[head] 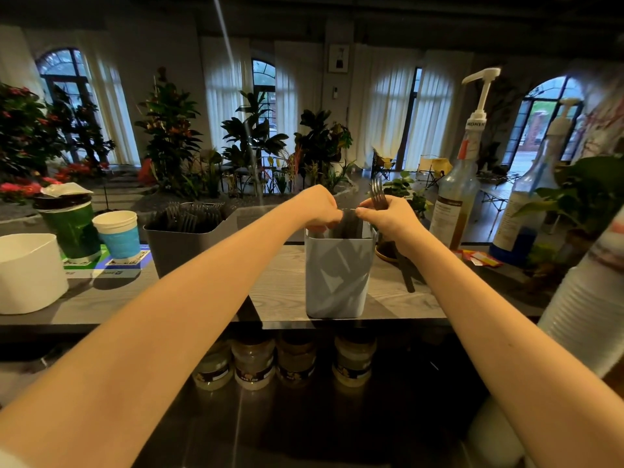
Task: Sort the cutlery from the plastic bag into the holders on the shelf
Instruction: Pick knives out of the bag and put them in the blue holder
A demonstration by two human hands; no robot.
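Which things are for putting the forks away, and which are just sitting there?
For the job:
forks in the right hand
left hand at the rim of the light blue holder
grey holder with cutlery in it
shelf

Just lying about:
green paper cup
blue paper cup
white tub
brown pump bottle
jars under the shelf

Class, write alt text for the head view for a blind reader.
Two hands meet over a pale blue holder on a wooden shelf: the right hand grips black forks, tines up, and the left hand pinches a dark piece. A grey holder of forks stands to its left.
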